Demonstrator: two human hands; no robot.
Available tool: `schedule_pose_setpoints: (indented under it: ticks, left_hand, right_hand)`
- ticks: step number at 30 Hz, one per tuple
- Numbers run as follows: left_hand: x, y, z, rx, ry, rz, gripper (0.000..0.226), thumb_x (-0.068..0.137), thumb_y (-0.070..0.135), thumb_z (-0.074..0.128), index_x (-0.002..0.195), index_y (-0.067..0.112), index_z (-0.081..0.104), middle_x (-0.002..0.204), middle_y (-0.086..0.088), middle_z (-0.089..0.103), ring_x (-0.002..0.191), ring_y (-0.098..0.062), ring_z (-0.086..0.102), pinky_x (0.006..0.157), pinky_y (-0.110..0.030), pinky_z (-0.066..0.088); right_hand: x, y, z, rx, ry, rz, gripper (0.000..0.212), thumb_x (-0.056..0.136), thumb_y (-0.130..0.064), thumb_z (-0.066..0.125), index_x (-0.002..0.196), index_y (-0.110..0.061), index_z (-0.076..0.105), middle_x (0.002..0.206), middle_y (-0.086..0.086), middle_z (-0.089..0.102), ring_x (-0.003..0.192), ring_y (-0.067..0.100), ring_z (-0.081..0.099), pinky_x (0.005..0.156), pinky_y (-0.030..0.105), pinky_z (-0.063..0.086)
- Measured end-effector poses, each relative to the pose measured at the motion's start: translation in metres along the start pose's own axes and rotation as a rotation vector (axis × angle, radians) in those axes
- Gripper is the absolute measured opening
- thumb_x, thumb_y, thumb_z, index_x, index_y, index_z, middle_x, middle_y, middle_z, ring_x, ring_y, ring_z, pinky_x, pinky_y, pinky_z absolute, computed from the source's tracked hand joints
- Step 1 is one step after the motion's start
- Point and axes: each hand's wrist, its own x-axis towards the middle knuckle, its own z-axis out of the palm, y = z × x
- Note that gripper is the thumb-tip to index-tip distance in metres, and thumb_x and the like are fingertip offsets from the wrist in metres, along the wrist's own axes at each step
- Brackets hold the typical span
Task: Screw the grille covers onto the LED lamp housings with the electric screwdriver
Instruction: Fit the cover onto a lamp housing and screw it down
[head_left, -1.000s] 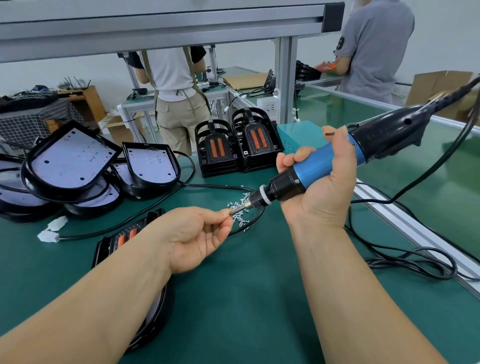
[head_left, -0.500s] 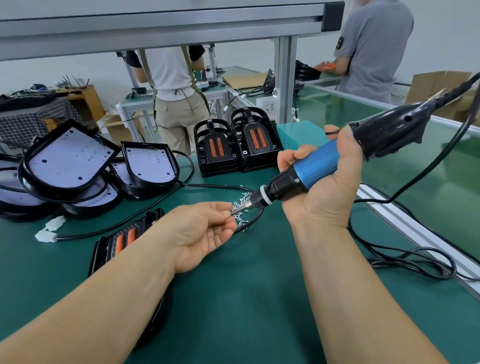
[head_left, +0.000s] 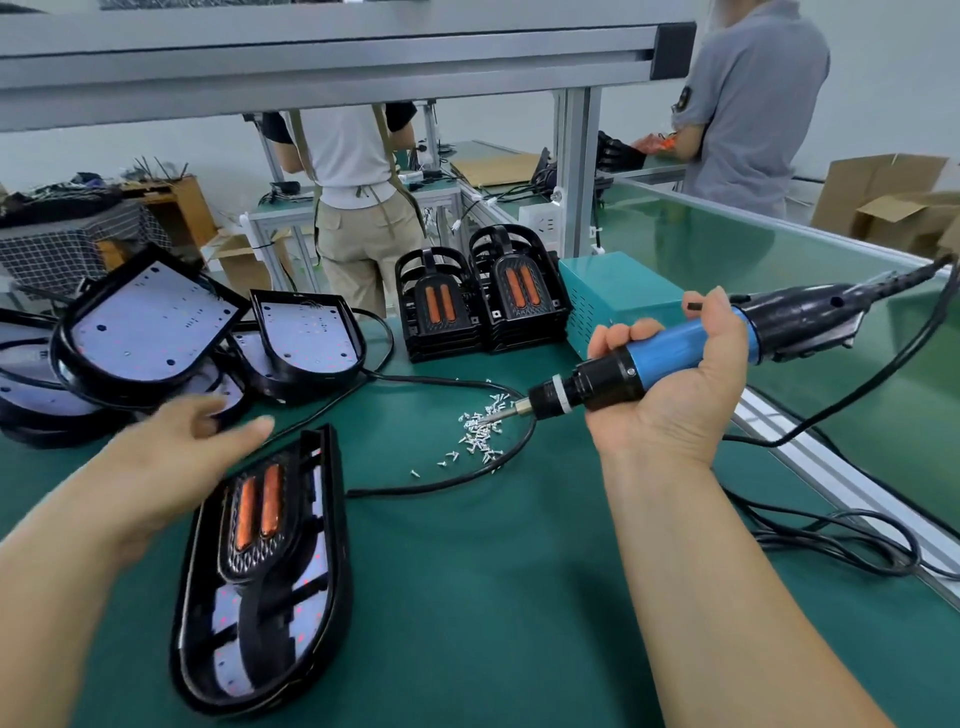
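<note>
My right hand (head_left: 670, 395) grips the blue and black electric screwdriver (head_left: 675, 358), held level with its bit pointing left over a small heap of silver screws (head_left: 480, 434). My left hand (head_left: 187, 452), blurred and with fingers apart, hovers over the top of a black LED lamp housing (head_left: 265, 582) that lies in front of me with an orange-striped grille cover (head_left: 257, 517) set in it. Whether a screw sits on the bit is too small to tell.
Open lamp housings (head_left: 150, 332) with white LED boards are piled at the left. Two stacks of grille covers (head_left: 478, 306) stand at the back beside a teal box (head_left: 613, 296). Black cables (head_left: 831, 535) coil at the right. Two people stand behind the bench.
My left hand has left the screwdriver's bit and swung left over the lamp housing, which now shows in full. The screwdriver has stayed in place.
</note>
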Motion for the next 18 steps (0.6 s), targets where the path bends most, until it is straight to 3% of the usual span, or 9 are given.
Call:
schedule_pose_setpoints:
  ticks: [3, 5, 7, 9, 11, 12, 14, 16, 18]
  left_hand:
    - [-0.005, -0.034, -0.004, -0.028, -0.162, -0.149, 0.122, 0.039, 0.082, 0.079, 0.138, 0.015, 0.054, 0.127, -0.002, 0.065, 0.117, -0.024, 0.06, 0.111, -0.047, 0.04]
    - [-0.011, -0.041, 0.0, -0.028, -0.239, -0.141, 0.115, 0.029, 0.085, 0.079, 0.123, 0.021, 0.064, 0.109, 0.005, 0.074, 0.103, -0.017, 0.068, 0.104, -0.042, 0.047]
    - [-0.021, -0.028, 0.003, -0.075, -0.245, -0.14, 0.099, 0.04, 0.072, 0.087, 0.121, 0.02, 0.063, 0.098, 0.007, 0.077, 0.089, -0.012, 0.073, 0.085, -0.029, 0.054]
    - [-0.022, -0.018, 0.011, -0.221, -0.248, -0.149, 0.094, 0.061, 0.043, 0.093, 0.139, 0.012, 0.05, 0.101, 0.007, 0.075, 0.074, -0.01, 0.071, 0.063, -0.019, 0.052]
    - [-0.025, -0.012, 0.018, -0.357, -0.182, -0.184, 0.104, 0.074, 0.017, 0.084, 0.157, 0.015, 0.021, 0.111, 0.001, 0.064, 0.078, -0.014, 0.068, 0.068, -0.026, 0.054]
    - [-0.024, -0.013, 0.021, -0.447, -0.173, -0.21, 0.103, 0.077, 0.008, 0.081, 0.158, 0.015, 0.017, 0.11, -0.005, 0.065, 0.081, -0.021, 0.069, 0.073, -0.036, 0.056]
    - [-0.022, -0.019, 0.024, -0.589, -0.239, -0.233, 0.074, 0.081, -0.004, 0.072, 0.147, -0.001, 0.039, 0.104, -0.019, 0.071, 0.079, -0.031, 0.072, 0.074, -0.045, 0.06]
    - [-0.023, -0.022, 0.026, -0.606, -0.294, -0.207, 0.04, 0.083, -0.006, 0.066, 0.122, -0.01, 0.06, 0.095, -0.026, 0.074, 0.073, -0.032, 0.072, 0.072, -0.044, 0.062]
    - [-0.023, -0.025, 0.029, -0.634, -0.277, -0.194, 0.033, 0.083, -0.007, 0.066, 0.115, -0.007, 0.062, 0.099, -0.029, 0.073, 0.08, -0.037, 0.071, 0.079, -0.05, 0.061]
  right_hand:
    - [0.0, 0.002, -0.001, 0.006, 0.005, 0.025, 0.041, 0.086, -0.03, 0.066, 0.046, -0.023, 0.066, 0.055, 0.0, 0.048, 0.047, 0.018, 0.049, 0.064, 0.027, 0.052]
    - [0.0, 0.003, -0.001, -0.005, 0.015, 0.042, 0.04, 0.084, -0.031, 0.067, 0.045, -0.022, 0.066, 0.055, 0.0, 0.049, 0.047, 0.018, 0.049, 0.067, 0.027, 0.053]
    - [-0.002, 0.004, -0.001, -0.024, 0.031, 0.053, 0.035, 0.082, -0.031, 0.068, 0.048, -0.022, 0.065, 0.054, 0.0, 0.049, 0.047, 0.018, 0.049, 0.068, 0.027, 0.052]
    - [-0.003, 0.005, -0.001, -0.058, 0.046, 0.055, 0.022, 0.084, -0.032, 0.066, 0.064, -0.022, 0.062, 0.055, 0.0, 0.049, 0.047, 0.019, 0.049, 0.07, 0.028, 0.052]
    - [-0.004, 0.007, -0.002, -0.085, 0.04, 0.053, 0.02, 0.088, -0.034, 0.063, 0.074, -0.023, 0.055, 0.055, 0.0, 0.049, 0.047, 0.018, 0.05, 0.071, 0.028, 0.053]
    - [-0.004, 0.007, -0.002, -0.096, 0.038, 0.048, 0.02, 0.089, -0.035, 0.062, 0.075, -0.023, 0.054, 0.055, -0.001, 0.049, 0.047, 0.018, 0.051, 0.07, 0.028, 0.053]
    - [-0.007, 0.009, 0.0, -0.123, 0.02, 0.049, 0.022, 0.09, -0.037, 0.06, 0.074, -0.024, 0.054, 0.055, -0.001, 0.049, 0.047, 0.017, 0.05, 0.069, 0.027, 0.054]
    - [-0.01, 0.011, 0.003, -0.149, -0.015, 0.047, 0.022, 0.091, -0.039, 0.059, 0.075, -0.025, 0.054, 0.055, -0.002, 0.049, 0.047, 0.017, 0.05, 0.07, 0.027, 0.054]
    - [-0.016, 0.016, 0.006, -0.183, -0.068, 0.04, 0.02, 0.093, -0.038, 0.057, 0.078, -0.025, 0.055, 0.055, -0.001, 0.049, 0.047, 0.018, 0.051, 0.07, 0.028, 0.054]
